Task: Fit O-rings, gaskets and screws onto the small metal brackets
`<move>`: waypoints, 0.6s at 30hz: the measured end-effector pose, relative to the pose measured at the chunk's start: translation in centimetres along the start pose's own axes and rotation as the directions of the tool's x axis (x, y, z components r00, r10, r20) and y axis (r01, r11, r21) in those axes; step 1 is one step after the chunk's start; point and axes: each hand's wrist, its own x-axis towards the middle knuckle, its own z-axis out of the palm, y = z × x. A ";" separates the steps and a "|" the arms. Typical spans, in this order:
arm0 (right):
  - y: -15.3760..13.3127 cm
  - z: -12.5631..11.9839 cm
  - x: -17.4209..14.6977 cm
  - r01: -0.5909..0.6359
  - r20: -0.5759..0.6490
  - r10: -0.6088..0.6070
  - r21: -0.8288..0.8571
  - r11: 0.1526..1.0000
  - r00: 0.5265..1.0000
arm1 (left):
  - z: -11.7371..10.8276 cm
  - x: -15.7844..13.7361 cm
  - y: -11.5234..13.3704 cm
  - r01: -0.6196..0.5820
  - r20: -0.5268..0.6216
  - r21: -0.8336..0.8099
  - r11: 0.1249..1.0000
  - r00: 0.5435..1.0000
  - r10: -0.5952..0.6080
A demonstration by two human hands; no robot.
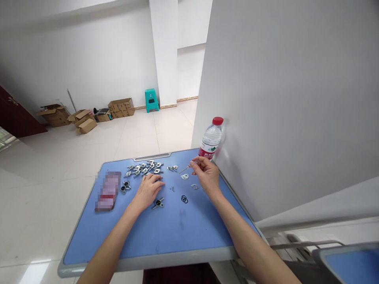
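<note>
Right hand (pixel 209 177): thumb and fingers closed on a slim screwdriver (pixel 183 170), shaft slanting down and left over the far right part of the blue table (pixel 177 236). Left hand (pixel 149 191): fingers curled low, left of the table's middle; whether they grip anything, cannot tell (the fingertips hide what lies under them).

Just below the screwdriver, a flat metal plate (pixel 184 176); nearer the right edge, a second plate (pixel 194 186). Between the hands, tiny screws (pixel 173 189); closer to the near edge, black rings (pixel 184 199). Below the left hand, one metal fitting with a black centre (pixel 158 202).

Toward the far edge, a heap of metal brackets (pixel 144 167). By the left edge, a pinkish flat item (pixel 108 191) (pixelated). Far right corner: water bottle (pixel 211 139), upright. Beyond, on the floor, a teal stool (pixel 151 99).
</note>
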 end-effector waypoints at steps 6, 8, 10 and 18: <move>0.1 0.0 -0.1 0.006 0.016 -0.006 -0.014 1.000 1.000 | -0.2 -1.0 -1.5 0.049 -0.039 0.036 0.998 0.998 -0.048; 0.2 0.0 -0.1 0.008 0.028 -0.008 -0.023 1.000 1.000 | -0.4 -1.2 -1.9 0.054 -0.044 0.041 0.998 0.998 -0.052; 0.3 0.0 -0.2 0.010 0.036 -0.009 -0.031 0.999 0.999 | -0.6 -1.4 -2.3 0.060 -0.050 0.042 0.997 0.997 -0.058; 0.3 0.0 -0.3 0.020 0.052 -0.016 -0.067 0.998 0.999 | -1.2 -1.8 -2.1 0.088 -0.085 0.008 0.996 0.993 -0.087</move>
